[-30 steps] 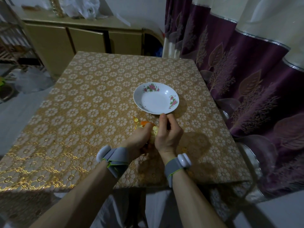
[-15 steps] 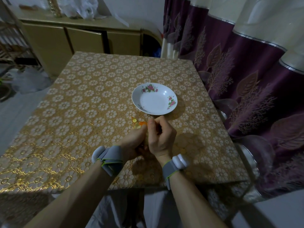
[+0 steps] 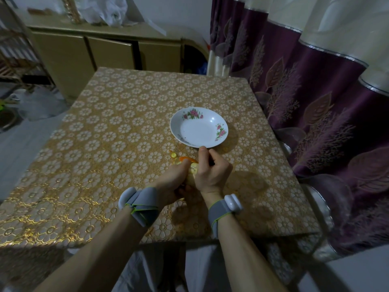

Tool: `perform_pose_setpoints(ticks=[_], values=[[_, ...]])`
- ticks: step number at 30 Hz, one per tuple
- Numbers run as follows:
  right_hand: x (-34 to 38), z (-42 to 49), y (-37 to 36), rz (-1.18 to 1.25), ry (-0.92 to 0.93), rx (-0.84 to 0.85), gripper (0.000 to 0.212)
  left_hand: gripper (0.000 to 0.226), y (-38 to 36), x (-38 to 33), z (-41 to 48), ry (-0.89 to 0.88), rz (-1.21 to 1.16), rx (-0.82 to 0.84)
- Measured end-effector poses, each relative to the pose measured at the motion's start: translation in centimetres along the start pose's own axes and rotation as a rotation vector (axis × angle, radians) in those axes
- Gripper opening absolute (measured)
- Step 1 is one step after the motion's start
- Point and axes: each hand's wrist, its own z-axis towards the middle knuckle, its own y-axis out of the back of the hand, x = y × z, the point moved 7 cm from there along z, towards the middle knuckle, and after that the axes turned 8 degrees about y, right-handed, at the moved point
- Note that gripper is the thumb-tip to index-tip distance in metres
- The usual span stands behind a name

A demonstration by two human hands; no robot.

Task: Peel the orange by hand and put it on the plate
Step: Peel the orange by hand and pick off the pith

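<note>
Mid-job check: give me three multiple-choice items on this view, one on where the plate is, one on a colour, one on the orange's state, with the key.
1. Where is the plate relative to the left hand and right hand?
A. just beyond them on the table
B. to the left of the left hand
C. on the floor

2. What colour are the plate's flowers?
A. blue
B. pink
C. yellow

3. How is the orange now?
A. lying on the plate
B. loose on the table
C. held between both hands

Key:
1 A: the plate's near rim sits just past the right hand.
2 B: pink blooms with green leaves mark the white rim.
3 C: both hands grip it, and a pale peeled patch shows between them.
</note>
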Motion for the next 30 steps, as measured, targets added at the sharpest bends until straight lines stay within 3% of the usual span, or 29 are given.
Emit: perform_pose_setpoints(ticks=[4, 8, 12, 16, 21, 27, 30], values=[[0.4, -0.5, -0.3, 0.032, 0.05, 0.082, 0.041, 0.034, 0.2, 0.4, -0.2, 0.048, -0.055, 0.063], [1.2, -1.2, -0.2, -0.055, 0.18, 0.148, 0.037, 0.06, 0.2, 1.0, 0.4, 0.03, -0.1, 0.098], [1.2, -1.4, 0.1, -0.064, 0.201, 0.159, 0.034, 0.043, -0.3, 0.9, 0.1, 0.022, -0.137, 0.125], [0.7, -1.3, 0.4, -0.088, 0.157, 0.148, 0.035, 0.056, -0.1, 1.2, 0.7, 0.045, -0.107, 0.079], [0.6, -0.7, 0.4, -0.107, 0.118, 0.1, 0.041, 0.038, -0.7, 1.0, 0.4, 0.068, -0.12, 0.078], [0.6, -0.3, 0.0, -0.045, 0.071, 0.062, 0.047, 0.034, -0.4, 1.3, 0.4, 0.091, -0.152, 0.09], [0.0, 0.1, 0.0, 0.007, -0.037, 0.013, 0.048, 0.034, -0.3, 1.4, 0.1, 0.103, -0.177, 0.095]])
